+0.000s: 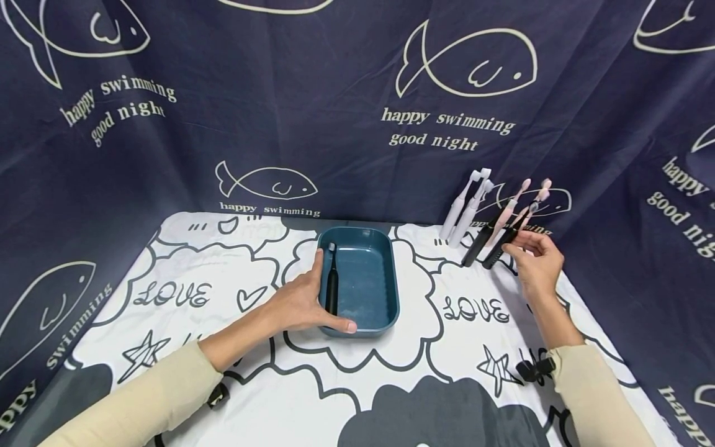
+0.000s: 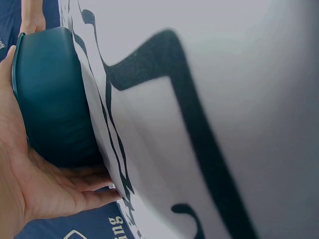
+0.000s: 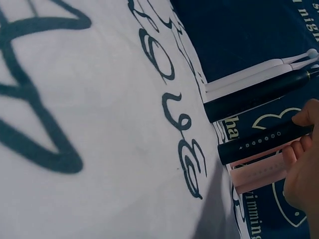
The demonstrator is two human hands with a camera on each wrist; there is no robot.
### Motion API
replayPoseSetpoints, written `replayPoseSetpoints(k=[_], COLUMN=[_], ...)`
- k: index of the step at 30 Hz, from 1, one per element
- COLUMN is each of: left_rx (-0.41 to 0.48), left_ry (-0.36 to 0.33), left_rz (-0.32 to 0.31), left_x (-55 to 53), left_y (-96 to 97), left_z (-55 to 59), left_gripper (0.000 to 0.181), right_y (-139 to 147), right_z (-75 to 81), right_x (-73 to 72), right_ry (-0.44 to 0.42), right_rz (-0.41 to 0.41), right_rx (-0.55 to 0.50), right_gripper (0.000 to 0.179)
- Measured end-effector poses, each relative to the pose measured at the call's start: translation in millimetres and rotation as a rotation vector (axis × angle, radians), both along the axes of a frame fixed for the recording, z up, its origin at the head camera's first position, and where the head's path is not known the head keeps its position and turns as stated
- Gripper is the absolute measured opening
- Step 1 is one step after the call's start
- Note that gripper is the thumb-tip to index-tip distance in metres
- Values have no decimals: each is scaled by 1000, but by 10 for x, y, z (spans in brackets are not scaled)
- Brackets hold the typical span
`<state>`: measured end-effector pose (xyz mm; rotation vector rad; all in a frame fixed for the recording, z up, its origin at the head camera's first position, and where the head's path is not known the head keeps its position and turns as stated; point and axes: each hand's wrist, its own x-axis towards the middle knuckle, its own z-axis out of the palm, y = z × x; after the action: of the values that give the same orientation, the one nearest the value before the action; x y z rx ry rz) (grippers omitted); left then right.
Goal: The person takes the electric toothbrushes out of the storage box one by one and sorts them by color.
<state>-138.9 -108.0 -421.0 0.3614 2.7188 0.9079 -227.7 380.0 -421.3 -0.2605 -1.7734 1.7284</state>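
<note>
My left hand (image 1: pixel 304 301) holds a blue-green rectangular tray (image 1: pixel 396 279) at its left side. The thumb lies at the near rim and the fingers along the outer left wall, seen from outside in the left wrist view. Inside the tray, along its left wall, lies a black electric toothbrush (image 1: pixel 332 288). At the right, my right hand (image 1: pixel 539 261) pinches the handle of another black electric toothbrush (image 3: pixel 261 143), thumb in front. That brush stands upright, its base at the tabletop. Close beside it stand a further black toothbrush (image 3: pixel 259 94) and pink ones (image 3: pixel 259 172).
White electric toothbrushes (image 1: pixel 462 217) stand upright just left of the black and pink group, near the back edge. A dark blue curtain (image 1: pixel 346 112) with fish drawings hangs behind and at both sides. The white patterned cloth (image 1: pixel 234 372) covers the table.
</note>
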Motion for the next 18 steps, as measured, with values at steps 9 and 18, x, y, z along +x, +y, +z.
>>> replayPoseSetpoints(k=[9, 18], left_rx=[-2, 8], left_ry=[-5, 1], left_rz=[1, 2], left_x=[5, 9], left_y=[-5, -11], left_z=[-15, 1], left_gripper=[179, 179], right_y=[10, -20], right_z=[-22, -17], right_x=[82, 213], right_ry=[-145, -321], right_rz=[-8, 41], right_rx=[26, 91], right_gripper=[36, 36])
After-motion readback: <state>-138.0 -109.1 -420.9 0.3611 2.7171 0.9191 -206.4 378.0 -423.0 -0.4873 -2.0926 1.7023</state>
